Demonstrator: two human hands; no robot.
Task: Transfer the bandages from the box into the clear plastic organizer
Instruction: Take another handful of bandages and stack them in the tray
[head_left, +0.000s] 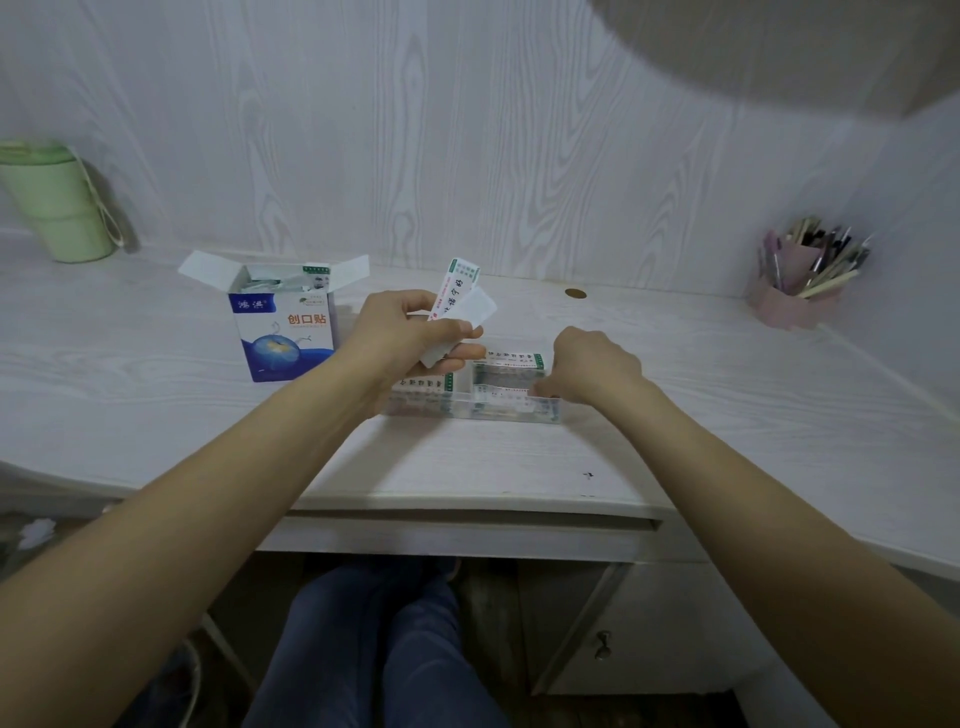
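The blue-and-white bandage box (283, 332) stands open on the desk at the left, with more wrapped bandages showing inside. The clear plastic organizer (511, 410) lies at the desk's middle and holds several bandages in its compartments. My left hand (405, 332) hovers over the organizer's left end and grips a few bandages (457, 296), which stick up and fan out above my fingers. At the organizer's right end, my right hand (592, 369) has its curled fingertips on a bandage in the right compartment; whether it pinches that bandage is unclear.
A green lidded cup (57, 202) stands at the back left. A pink pen holder (800, 275) full of pens stands at the back right. A round cable hole (575, 293) sits behind the organizer. The desk's front edge and my knees lie below.
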